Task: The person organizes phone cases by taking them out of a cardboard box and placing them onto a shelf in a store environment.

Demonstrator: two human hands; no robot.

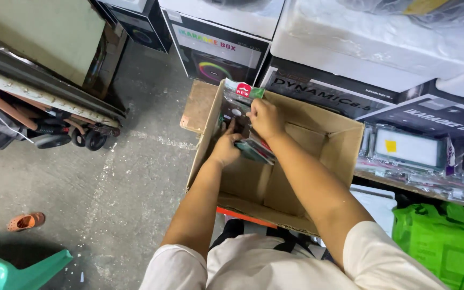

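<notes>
**Both hands inside open cardboard box, handling packaged goods**

At 8 o'clock of the view, a green plastic chair (12,268) stands on the grey concrete floor (124,182); two orange sandals (23,220) lie just above it, at 9 o'clock. At 10 o'clock, a low trolley with black wheels (89,138) sits under a shelf edge.

At centre, an open cardboard box (296,177) rests before the person. Flat blister packs (240,107) stand upright against the box's left inner wall, at 11 o'clock within the box. The left hand (225,150) is closed loosely about the lower edge of the packs, fingers curled against them. The right hand (265,117) lies just to its 1 o'clock, pressed on the top of the same stack, fingers bent over a pack; whether it pinches one pack fully cannot be told. The hands are close together, nearly touching.

At 12 o'clock, printed black speaker cartons (216,51) are stacked behind the box. At 3 o'clock, clear-wrapped packages (409,147) lie on a shelf. At 4 o'clock, a green bag (441,241) sits below.
</notes>
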